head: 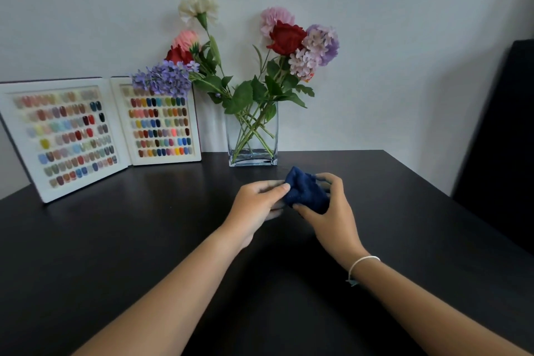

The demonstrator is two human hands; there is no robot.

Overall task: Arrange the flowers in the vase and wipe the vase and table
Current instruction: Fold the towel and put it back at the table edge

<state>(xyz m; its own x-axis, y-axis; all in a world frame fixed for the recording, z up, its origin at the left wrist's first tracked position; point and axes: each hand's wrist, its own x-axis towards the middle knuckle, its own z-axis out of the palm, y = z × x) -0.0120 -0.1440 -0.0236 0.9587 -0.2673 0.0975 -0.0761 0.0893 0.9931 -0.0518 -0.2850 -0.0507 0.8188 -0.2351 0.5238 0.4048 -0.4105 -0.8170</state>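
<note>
A clear rectangular glass vase (253,157) stands at the back of the black table (115,240), against the wall. Several artificial flowers (286,37) in red, pink, purple and white stand in it, their green stems crossing inside. Just in front of the vase, both hands hold a bunched dark blue cloth (304,191) a little above the table. My left hand (255,202) pinches its left edge with thumb and fingers. My right hand (332,211) cups it from the right, a white bracelet on that wrist.
An open white display book of coloured nail samples (95,136) leans against the wall at the back left, beside the vase. A dark chair or panel (508,139) stands off the table's right edge. The wall runs close behind the vase.
</note>
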